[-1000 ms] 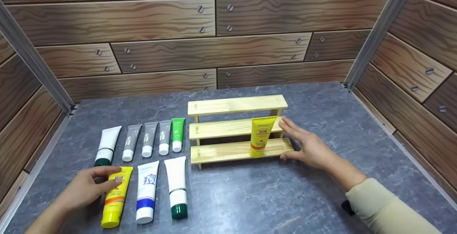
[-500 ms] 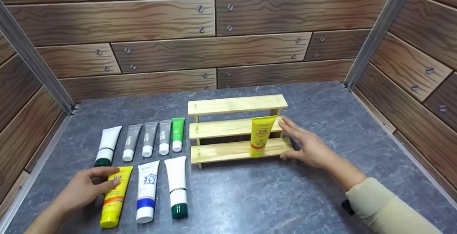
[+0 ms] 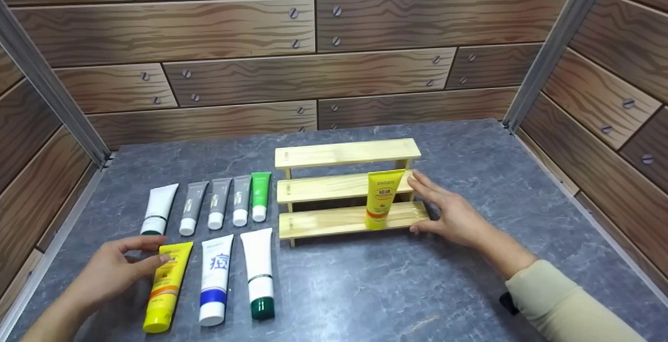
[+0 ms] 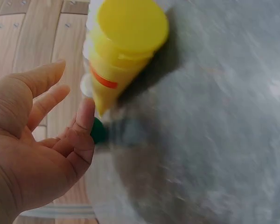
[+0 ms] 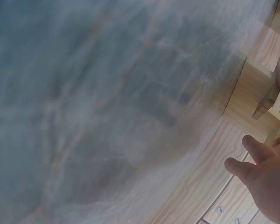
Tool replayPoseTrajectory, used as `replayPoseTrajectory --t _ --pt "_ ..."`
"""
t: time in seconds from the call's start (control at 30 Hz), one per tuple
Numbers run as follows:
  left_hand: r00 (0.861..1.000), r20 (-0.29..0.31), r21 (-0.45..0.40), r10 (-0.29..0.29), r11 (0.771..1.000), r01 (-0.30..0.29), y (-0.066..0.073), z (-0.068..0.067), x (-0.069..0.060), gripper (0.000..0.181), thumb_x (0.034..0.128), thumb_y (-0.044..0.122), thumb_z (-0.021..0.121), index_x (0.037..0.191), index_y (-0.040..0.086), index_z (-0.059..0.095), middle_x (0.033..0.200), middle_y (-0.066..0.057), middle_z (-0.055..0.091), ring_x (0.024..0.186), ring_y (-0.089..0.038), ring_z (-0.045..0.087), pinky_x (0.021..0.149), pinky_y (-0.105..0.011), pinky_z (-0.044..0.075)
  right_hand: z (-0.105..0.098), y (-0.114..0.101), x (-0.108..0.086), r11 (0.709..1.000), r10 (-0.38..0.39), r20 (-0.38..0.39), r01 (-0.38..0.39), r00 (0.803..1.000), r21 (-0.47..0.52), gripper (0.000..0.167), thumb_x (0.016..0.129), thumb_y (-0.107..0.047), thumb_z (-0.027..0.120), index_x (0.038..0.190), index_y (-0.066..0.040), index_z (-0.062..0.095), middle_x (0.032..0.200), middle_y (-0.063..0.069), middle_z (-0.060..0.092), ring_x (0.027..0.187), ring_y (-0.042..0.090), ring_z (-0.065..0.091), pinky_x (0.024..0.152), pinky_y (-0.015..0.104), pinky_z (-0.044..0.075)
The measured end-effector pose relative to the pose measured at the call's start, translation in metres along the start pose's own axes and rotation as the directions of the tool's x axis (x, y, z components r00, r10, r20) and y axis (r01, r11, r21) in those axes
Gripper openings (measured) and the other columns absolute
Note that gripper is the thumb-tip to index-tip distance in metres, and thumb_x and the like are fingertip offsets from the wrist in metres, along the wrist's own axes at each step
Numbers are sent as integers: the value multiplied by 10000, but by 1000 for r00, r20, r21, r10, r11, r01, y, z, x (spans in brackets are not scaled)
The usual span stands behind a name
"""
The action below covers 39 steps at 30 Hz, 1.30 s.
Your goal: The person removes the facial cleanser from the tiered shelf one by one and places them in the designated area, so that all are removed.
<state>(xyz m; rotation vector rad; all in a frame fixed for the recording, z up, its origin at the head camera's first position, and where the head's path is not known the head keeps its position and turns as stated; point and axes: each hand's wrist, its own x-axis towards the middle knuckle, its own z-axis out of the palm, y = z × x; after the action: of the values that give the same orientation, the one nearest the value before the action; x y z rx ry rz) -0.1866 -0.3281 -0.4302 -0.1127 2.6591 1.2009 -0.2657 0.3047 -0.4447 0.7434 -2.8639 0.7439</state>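
Observation:
My left hand (image 3: 104, 271) is at the upper left edge of a yellow squeeze tube (image 3: 166, 290) lying on the table, thumb tip by its side. In the left wrist view the fingers (image 4: 84, 119) are spread and not wrapped round the tube. A second yellow tube (image 3: 382, 198) stands upright on its cap on the lowest tier of a three-tier wooden rack (image 3: 323, 222). With fingers loosely extended, my right hand (image 3: 451, 214) touches the rack's right end, thumb at the lowest tier and fingertips by the middle one.
Beside the lying yellow tube are a white-and-blue tube (image 3: 215, 279) and a white tube with green cap (image 3: 258, 274). Behind lie another white tube (image 3: 159, 209), several grey tubes (image 3: 193, 206) and a green tube (image 3: 260, 196). Wood-patterned panels (image 3: 235, 28) surround the table.
The left hand has shifted slightly left, its fingers coming away from the yellow tube. That tube's cap end has swung a little left. Right hand, rack and standing tube have not visibly moved.

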Motion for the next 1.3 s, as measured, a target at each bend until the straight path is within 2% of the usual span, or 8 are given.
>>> replayPoseTrajectory --t 0.13,0.3,0.43,0.67,0.9,1.07,1.17,1.3 --pt "997 -4 19 82 996 -82 21 -1 -5 562 973 309 803 1424 11 651 1330 -202 677 1011 -265 642 737 -330 534 0 0 -1 1000 25 8 -25 1000 5 1025 824 -386 908 1663 -182 356 1752 24 193 1512 437 357 1193 638 307" --pt "983 13 12 181 983 -182 51 1 -7 534 984 320 792 1426 49 665 1426 -210 637 944 -236 659 667 -311 527 -1 0 -1 999 47 22 -47 999 2 1038 824 -375 911 1672 -210 335 1758 0 165 1519 434 347 1195 639 302" --pt "959 4 18 284 959 -284 77 5 -6 479 971 322 806 1382 95 709 1420 -177 649 1014 -249 690 742 -304 569 -1 0 -2 999 52 30 -52 998 -2 1042 827 -383 907 1676 -219 325 1760 -1 156 1520 436 344 1195 645 297" --pt "862 -4 -25 507 862 -507 126 28 1 379 949 224 829 1299 97 760 1322 -138 683 936 -201 707 690 -295 590 -1 0 -1 999 50 33 -50 998 -3 1048 826 -391 905 1677 -213 320 1761 -8 149 1518 435 348 1196 635 301" --pt "768 48 -79 639 769 -635 169 64 16 360 939 221 835 1281 125 770 1283 -70 678 980 -171 714 729 -284 567 0 1 -2 1000 17 14 -17 1000 -4 1036 824 -403 902 1668 -178 345 1755 25 184 1502 454 366 1184 646 316" --pt "698 44 -172 715 693 -700 196 94 26 361 918 191 853 1252 77 773 1260 -96 688 1038 -262 735 791 -302 581 0 2 -2 1000 25 23 -25 999 -5 1037 825 -413 898 1671 -192 339 1758 3 167 1510 438 360 1188 638 314" --pt "668 35 -216 743 658 -721 211 111 29 365 916 191 857 1243 54 772 1268 -95 693 1100 -315 725 837 -345 598 0 1 -1 999 36 32 -36 999 -5 1039 828 -409 898 1674 -207 330 1760 -13 151 1517 429 352 1193 636 307" --pt "655 37 -231 755 644 -729 228 130 34 380 925 218 853 1264 68 771 1325 -70 677 1143 -272 691 886 -450 606 -1 0 0 999 47 36 -47 998 -4 1041 829 -407 897 1677 -229 321 1761 -30 141 1520 428 348 1193 644 303"
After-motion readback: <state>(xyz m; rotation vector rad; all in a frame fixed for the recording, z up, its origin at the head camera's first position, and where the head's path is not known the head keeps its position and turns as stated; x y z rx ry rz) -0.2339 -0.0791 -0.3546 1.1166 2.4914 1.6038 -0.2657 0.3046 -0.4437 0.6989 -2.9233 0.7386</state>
